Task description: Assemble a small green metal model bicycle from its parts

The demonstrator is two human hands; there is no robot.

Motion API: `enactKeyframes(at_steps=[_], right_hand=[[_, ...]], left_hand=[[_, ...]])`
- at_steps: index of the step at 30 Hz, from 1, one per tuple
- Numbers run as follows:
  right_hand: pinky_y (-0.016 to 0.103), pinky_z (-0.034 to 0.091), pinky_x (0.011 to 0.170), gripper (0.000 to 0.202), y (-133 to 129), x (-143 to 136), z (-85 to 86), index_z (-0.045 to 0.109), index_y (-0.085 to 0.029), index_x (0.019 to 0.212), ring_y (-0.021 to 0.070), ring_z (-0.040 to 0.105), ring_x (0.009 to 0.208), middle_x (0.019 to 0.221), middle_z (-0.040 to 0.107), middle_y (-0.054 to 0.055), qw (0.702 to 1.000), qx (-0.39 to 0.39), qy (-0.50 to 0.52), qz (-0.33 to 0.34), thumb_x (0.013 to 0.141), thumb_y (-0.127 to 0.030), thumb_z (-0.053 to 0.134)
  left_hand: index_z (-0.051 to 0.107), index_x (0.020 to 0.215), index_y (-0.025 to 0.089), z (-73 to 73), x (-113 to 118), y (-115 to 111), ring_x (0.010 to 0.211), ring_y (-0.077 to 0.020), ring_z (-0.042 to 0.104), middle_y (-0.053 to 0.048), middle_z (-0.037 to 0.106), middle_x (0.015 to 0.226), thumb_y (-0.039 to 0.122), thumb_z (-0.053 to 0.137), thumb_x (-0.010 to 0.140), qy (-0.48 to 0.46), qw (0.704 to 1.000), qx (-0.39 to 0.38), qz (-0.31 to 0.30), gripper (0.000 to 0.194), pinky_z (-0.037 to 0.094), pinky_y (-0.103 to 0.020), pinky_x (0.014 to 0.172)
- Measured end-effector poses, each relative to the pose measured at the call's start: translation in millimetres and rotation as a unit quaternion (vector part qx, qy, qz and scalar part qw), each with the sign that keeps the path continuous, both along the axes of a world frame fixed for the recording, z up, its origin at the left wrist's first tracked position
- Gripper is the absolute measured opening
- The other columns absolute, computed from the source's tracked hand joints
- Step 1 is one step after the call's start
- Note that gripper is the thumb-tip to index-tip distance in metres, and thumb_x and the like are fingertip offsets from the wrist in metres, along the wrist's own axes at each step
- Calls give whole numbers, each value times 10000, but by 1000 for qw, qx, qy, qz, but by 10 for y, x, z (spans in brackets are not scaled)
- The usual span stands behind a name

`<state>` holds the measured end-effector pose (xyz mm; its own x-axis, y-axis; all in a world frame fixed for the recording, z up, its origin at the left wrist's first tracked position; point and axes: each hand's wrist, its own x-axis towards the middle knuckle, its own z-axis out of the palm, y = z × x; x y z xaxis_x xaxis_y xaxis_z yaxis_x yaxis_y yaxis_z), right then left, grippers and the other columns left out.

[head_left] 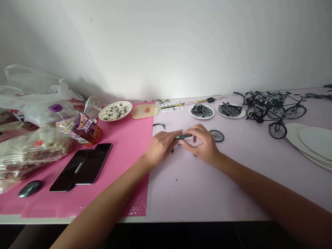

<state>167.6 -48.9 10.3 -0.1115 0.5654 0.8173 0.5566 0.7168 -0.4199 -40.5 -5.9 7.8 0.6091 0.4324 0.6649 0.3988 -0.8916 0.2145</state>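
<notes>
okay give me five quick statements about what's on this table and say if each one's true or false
1. The left hand and right hand both hold a small, slim dark-green piece. True.
2. The two phones lie on the lilac surface. False: the two black rectangular phones lie on the pink glossy sheet.
3. A loose black spoked wheel lies near the right hand. True.
4. The swatter lies right of the bicycles. False: the pale-yellow flat swatter lies left of the dark miniature bicycles.
5. Two small round white plates hold dark parts. True.
</notes>
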Motion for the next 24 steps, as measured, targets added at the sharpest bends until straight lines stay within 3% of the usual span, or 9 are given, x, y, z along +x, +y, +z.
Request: enactKeyframes(at_steps=[9,19,24], right_hand=[[396,562,635,114,23,48,2,729,-277,1066,240,650,792,910,755,67,999,13,-18,24,952,-277,740],[410,584,699,195,40,75,-44,730,-289,1054,249,680,863,926,754,56,1000,14,-7,18,980,-145,622],[399,584,694,195,44,76,-42,726,-292,1048,248,677,876,931,749,53,1000,11,-1,28,979,-139,627]], left_hand=[[639,1389,173,-13,-16,-11,782,-201,765,-99,819,927,301,511,1077,-23,1000,0,11,360,564,-331,770],[685,1352,204,29,36,-94,936,-230,801,-117,827,1077,350,641,1019,-51,999,-17,7,367,598,-353,867],[667,1368,174,63,40,-122,896,-234,799,-128,824,1089,289,600,1021,-44,999,-23,-12,371,586,-356,798]])
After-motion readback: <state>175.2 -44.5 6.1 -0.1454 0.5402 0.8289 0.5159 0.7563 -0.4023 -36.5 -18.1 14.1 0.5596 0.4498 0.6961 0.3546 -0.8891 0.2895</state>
